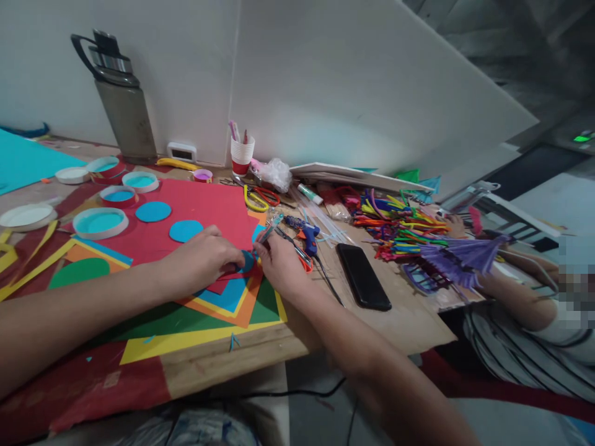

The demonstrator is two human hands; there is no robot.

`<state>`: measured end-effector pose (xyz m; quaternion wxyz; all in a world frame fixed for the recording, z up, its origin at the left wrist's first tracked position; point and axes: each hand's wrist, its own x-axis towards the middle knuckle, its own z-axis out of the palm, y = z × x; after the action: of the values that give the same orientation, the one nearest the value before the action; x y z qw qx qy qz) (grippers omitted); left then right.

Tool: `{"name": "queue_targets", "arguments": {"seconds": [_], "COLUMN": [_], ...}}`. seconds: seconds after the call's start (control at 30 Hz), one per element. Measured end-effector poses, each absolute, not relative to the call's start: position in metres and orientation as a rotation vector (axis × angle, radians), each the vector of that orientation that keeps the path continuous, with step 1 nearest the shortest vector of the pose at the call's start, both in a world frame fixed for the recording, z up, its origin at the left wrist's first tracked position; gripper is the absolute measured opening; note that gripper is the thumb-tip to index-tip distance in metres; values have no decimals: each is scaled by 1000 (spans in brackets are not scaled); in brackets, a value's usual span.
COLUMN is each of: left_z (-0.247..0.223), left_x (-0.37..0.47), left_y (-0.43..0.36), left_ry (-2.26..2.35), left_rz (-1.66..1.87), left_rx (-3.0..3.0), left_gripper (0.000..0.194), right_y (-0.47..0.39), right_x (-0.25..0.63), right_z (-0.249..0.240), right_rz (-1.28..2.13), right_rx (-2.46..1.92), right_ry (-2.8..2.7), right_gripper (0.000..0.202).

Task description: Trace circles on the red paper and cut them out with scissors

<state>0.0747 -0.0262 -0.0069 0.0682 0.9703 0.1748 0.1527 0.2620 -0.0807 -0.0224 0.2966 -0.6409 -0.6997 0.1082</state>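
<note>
Under the bent fingers of the left hand [208, 255], which pinch its edge, lies a blue disc [246, 262]; the right hand [281, 262] curls its fingers round a slim tool [273, 227], thumb beside the disc.

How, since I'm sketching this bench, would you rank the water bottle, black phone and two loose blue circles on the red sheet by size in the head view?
1. Water bottle
2. Black phone
3. Left blue circle and right blue circle: alike, so unranked
</note>
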Motion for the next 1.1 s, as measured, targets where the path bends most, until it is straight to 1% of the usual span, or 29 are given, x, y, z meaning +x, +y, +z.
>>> {"name": "queue_targets", "arguments": {"seconds": [0.53, 0.87, 1.1], "left_z": [-9, -7, -8], "left_x": [76, 76, 76], "left_y": [-22, -22, -22], "left_ry": [530, 509, 523], "left_rz": [366, 331, 320], "left_rx": [2985, 2969, 2958], "left_gripper": [23, 23, 19], "right_y": [-91, -96, -98], "right_x": [263, 261, 261], "right_z": [-25, -22, -22], "right_rz": [124, 139, 123], "right_rx": [-1739, -1739, -1736], "right_ry": [-1935, -1942, -1957], "right_gripper": [17, 17, 19]}}
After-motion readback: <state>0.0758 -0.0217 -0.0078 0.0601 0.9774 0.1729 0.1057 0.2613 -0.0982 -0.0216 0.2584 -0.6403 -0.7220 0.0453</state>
